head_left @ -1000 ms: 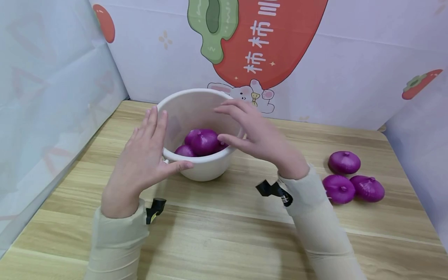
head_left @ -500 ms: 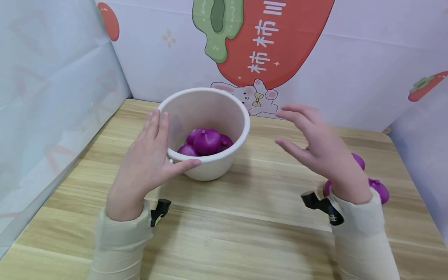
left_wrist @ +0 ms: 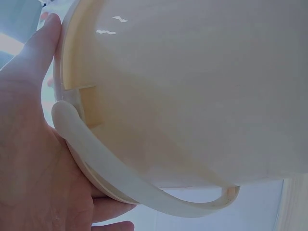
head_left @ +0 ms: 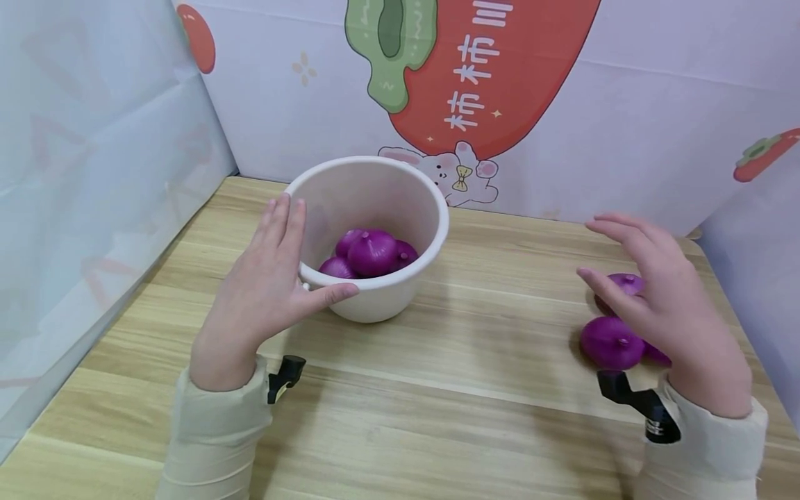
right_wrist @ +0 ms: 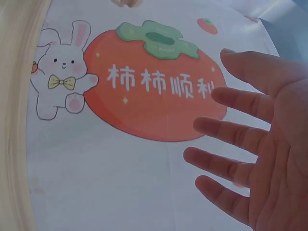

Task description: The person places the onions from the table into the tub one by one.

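Observation:
A white bucket (head_left: 375,303) stands upright on the table with several purple onions (head_left: 373,254) inside. My left hand (head_left: 255,288) rests along its near-left rim, fingers straight and thumb stretched over the front edge. The left wrist view has the bucket's looped handle (left_wrist: 144,190) hanging by my palm. On the right, my right hand (head_left: 671,312) hovers over a group of onions, its fingers spread and holding nothing. Of that group, one onion (head_left: 611,343) shows in front and another onion (head_left: 627,282) is partly covered by the thumb. A third is mostly hidden behind the hand.
The wooden table (head_left: 400,417) reaches back to a printed cloth wall (head_left: 625,139) close behind the bucket. More cloth closes off the left and right sides. A black wrist mount (head_left: 644,406) sticks out from the right sleeve.
My right hand has moved away from over the bucket, rightward to the loose onions. My left hand has stayed at the rim. The whole head view has shifted slightly.

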{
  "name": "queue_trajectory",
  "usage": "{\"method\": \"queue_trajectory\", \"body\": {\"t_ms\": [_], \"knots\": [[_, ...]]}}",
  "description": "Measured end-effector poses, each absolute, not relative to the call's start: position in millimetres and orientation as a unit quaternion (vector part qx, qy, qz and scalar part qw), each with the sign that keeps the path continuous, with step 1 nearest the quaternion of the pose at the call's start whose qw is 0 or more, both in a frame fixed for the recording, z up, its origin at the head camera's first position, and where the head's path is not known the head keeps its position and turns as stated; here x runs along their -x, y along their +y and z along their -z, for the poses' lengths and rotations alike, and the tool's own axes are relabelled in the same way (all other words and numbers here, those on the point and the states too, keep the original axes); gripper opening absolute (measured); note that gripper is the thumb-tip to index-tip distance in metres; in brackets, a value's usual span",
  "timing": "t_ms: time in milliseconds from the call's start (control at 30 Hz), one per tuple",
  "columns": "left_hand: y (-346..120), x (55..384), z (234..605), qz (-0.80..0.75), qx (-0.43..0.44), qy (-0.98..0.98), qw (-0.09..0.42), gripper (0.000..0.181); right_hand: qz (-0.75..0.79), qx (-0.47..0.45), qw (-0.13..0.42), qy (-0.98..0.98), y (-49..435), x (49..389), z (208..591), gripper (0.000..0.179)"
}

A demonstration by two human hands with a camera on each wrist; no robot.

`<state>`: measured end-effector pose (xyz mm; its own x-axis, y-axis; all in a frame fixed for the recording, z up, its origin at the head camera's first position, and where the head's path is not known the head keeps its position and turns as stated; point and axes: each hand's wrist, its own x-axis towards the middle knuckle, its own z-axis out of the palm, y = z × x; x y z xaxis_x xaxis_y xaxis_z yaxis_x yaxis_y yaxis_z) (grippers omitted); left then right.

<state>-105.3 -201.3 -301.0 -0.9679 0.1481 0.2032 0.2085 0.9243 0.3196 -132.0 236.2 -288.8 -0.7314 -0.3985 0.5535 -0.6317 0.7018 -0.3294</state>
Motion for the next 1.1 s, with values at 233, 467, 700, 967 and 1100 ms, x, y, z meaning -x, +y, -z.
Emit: {"method": "queue_trajectory", "body": {"t_ms": [233,467,700,967,1100], "knots": [[-203,104,300,0.169,0.09,-0.977,0.093,0.122,-0.253,-0.251,0.22,-0.908,256,127,292,0.056],[-202,104,297,0.165,0.087,-0.979,0.085,0.122,-0.234,-0.219,0.146,-0.936,278,128,307,0.055],[-201,108,298,0.153,0.088,-0.98,0.091,0.123,-0.189,-0.19,0.053,-0.962,298,128,332,0.052],[-201,108,299,0.139,0.09,-0.982,0.094,0.122,-0.164,-0.191,0.001,-0.968,314,128,353,0.054],[-201,107,299,0.14,0.087,-0.983,0.086,0.121,-0.146,-0.175,-0.047,-0.972,318,128,358,0.057]]}}
